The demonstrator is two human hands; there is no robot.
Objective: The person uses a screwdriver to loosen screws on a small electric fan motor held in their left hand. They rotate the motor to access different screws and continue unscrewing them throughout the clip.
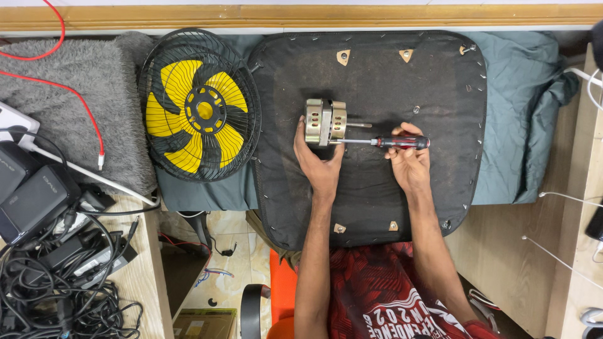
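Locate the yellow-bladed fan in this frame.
In the head view, the yellow-bladed fan lies flat left of centre, between the grey fuzzy mat and the black board, left of the left hand.

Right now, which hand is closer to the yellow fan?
Left. The left hand holds the metal motor, just right of the yellow fan. The right hand is farther right, gripping the screwdriver.

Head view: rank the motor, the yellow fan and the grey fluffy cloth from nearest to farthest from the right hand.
From the right hand, which grips the screwdriver:
1. Motor: just to its left, held by the left hand.
2. Yellow fan: farther left, lying flat beside the black pad.
3. Grey fluffy cloth: farthest, at the left edge.
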